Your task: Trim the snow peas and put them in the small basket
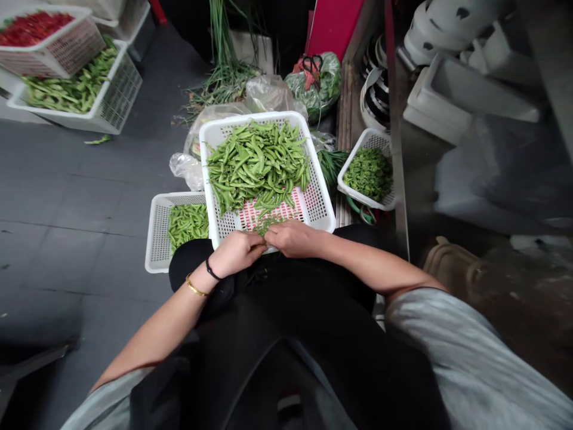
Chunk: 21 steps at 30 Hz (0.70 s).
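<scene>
A white plastic basket (pixel 320 206) rests across my lap, heaped with green pea pods (pixel 257 158). Small trimmed bits (pixel 268 223) lie at its near edge. Just over that edge, my left hand (pixel 237 252) and my right hand (pixel 295 237) meet with fingertips pinched together. Both are closed; whatever sits between the fingers is hidden by them. To the left, partly under the big basket, a smaller white basket (pixel 156 233) holds more green pods (pixel 188 224).
At right stands a small basket (pixel 353 190) of leafy greens beside a metal edge (pixel 398 179). Stacked crates (pixel 128 89) with beans and red chillies are at far left. Spring onions (pixel 224 77), plastic bags (pixel 268 92) and scissors (pixel 312 64) lie beyond the basket.
</scene>
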### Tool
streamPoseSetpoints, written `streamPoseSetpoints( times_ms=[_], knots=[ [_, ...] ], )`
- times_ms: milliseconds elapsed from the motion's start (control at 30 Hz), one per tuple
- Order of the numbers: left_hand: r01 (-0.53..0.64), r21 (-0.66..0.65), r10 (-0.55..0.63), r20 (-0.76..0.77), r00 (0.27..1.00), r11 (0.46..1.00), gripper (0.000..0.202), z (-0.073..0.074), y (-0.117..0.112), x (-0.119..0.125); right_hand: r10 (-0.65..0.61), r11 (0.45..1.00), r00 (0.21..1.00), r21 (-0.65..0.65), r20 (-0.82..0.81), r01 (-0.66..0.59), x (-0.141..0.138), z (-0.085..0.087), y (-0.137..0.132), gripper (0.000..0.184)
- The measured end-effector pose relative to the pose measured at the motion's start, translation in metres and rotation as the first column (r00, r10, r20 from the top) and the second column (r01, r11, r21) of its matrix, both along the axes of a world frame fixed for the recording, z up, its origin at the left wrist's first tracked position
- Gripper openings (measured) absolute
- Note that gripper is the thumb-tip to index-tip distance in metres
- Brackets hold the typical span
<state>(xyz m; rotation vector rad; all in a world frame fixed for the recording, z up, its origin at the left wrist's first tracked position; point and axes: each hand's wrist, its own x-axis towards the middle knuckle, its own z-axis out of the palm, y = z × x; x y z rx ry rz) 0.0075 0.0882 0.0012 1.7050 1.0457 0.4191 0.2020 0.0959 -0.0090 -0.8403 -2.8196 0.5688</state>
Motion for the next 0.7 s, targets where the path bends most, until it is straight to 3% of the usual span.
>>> streamPoseSetpoints(
  times_ms=[67, 133, 233, 267, 300, 367, 433, 467, 533, 600, 667, 700],
  knots=[
    [0.049, 0.172, -0.038, -0.067, 0.997, 0.984, 0.016, 0.007, 0.001, -0.001, -0.106, 0.98, 0.979, -0.182, -0.173, 0.074, 0.0, -0.005, 0.0, 0.017],
    [-0.004, 0.202, 0.01, -0.027, 1.0, 0.979, 0.016, 0.01, 0.0, -0.002, -0.328, 0.88, 0.881, -0.45, -0.341, 0.153, -0.003, -0.009, -0.003, 0.024],
    [-0.192, 0.044, 0.185, 0.134, 0.974, 0.98, 0.019, 0.005, -0.001, -0.004, -0.613, 0.649, 0.691, -0.743, -0.384, 0.163, -0.008, -0.015, -0.009, 0.029],
    [-0.243, -0.038, 0.246, 0.185, 0.951, 0.969, 0.02, 0.002, -0.002, -0.005, -0.65, 0.622, 0.659, -0.763, -0.379, 0.175, -0.009, -0.016, -0.01, 0.029],
    [-0.264, -0.122, 0.286, 0.222, 0.932, 0.957, 0.021, -0.001, -0.001, -0.005, -0.65, 0.64, 0.657, -0.742, -0.382, 0.202, -0.01, -0.017, -0.01, 0.028],
    [-0.199, -0.267, 0.266, 0.245, 0.932, 0.943, 0.023, -0.007, 0.001, -0.007, -0.537, 0.765, 0.75, -0.598, -0.387, 0.238, -0.008, -0.018, -0.007, 0.024],
    [-0.031, -0.362, 0.123, 0.233, 0.965, 0.932, 0.022, -0.013, 0.005, -0.01, -0.302, 0.898, 0.898, -0.412, -0.321, 0.155, -0.003, -0.017, -0.001, 0.02],
    [0.054, -0.388, 0.039, 0.228, 0.973, 0.92, 0.021, -0.015, 0.007, -0.013, -0.177, 0.934, 0.949, -0.349, -0.262, 0.078, -0.001, -0.015, 0.003, 0.018],
    [0.18, -0.41, -0.087, 0.236, 0.968, 0.894, 0.019, -0.018, 0.011, -0.018, 0.03, 0.949, 0.987, -0.305, -0.16, -0.078, 0.003, -0.009, 0.009, 0.018],
    [0.243, -0.404, -0.144, 0.26, 0.955, 0.882, 0.016, -0.02, 0.013, -0.022, 0.156, 0.944, 0.981, -0.277, -0.113, -0.182, 0.002, -0.001, 0.011, 0.019],
    [0.219, -0.39, -0.104, 0.294, 0.95, 0.894, 0.016, -0.021, 0.011, -0.024, 0.171, 0.964, 0.98, -0.19, -0.101, -0.188, -0.002, 0.007, 0.01, 0.023],
    [0.159, -0.392, -0.028, 0.319, 0.947, 0.906, 0.016, -0.022, 0.009, -0.023, 0.133, 0.981, 0.986, -0.127, -0.101, -0.145, -0.006, 0.01, 0.009, 0.026]
  ],
)
